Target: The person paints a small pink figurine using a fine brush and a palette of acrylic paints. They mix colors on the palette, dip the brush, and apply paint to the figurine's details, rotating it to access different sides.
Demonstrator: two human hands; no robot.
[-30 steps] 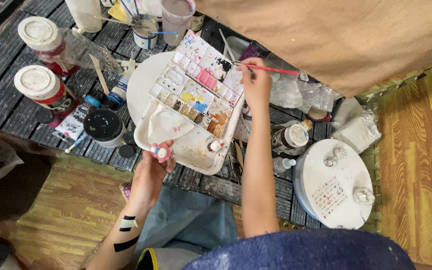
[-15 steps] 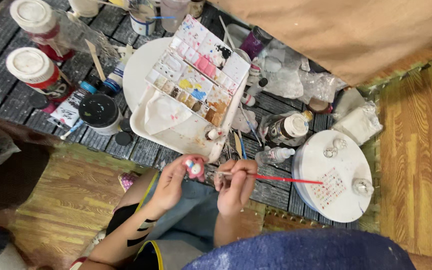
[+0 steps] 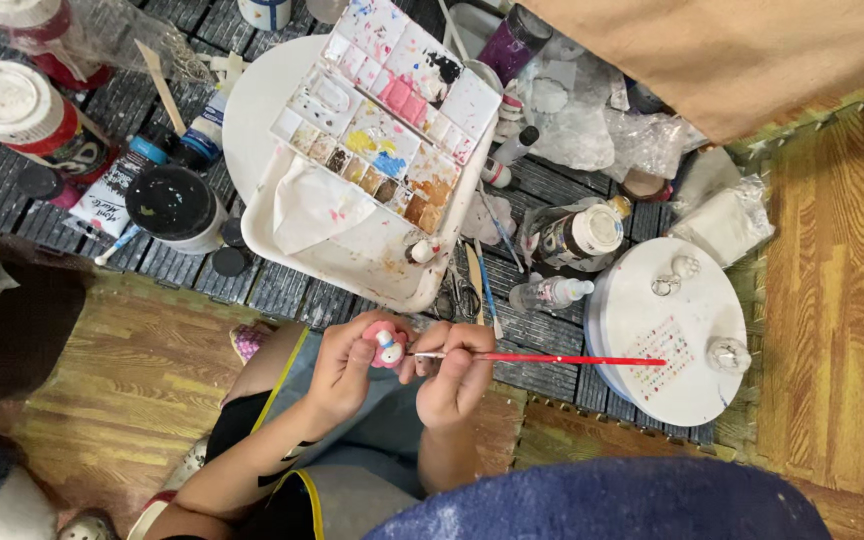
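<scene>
My left hand [image 3: 347, 362] grips a small pink and white figurine [image 3: 386, 349] above my lap. My right hand [image 3: 455, 372] pinches a thin red-handled paintbrush [image 3: 552, 358] whose tip touches the figurine; the handle points right over a round white stand. Just beyond my hands lies a white tray [image 3: 362, 265] bearing a watercolour palette [image 3: 382, 120] with several stained wells and a white cloth [image 3: 314, 205].
Red-labelled paint jars [image 3: 17, 105] and a black-lidded pot [image 3: 167, 205] stand at the left on dark slatted mats. A round white stand [image 3: 667, 330] with a sticker sheet and small pieces sits right. Bottles, plastic bags and tools lie between. Wood-pattern floor mats surround.
Both hands drew back from the tray toward my lap. The brush left the palette and now meets the figurine held in my left hand.
</scene>
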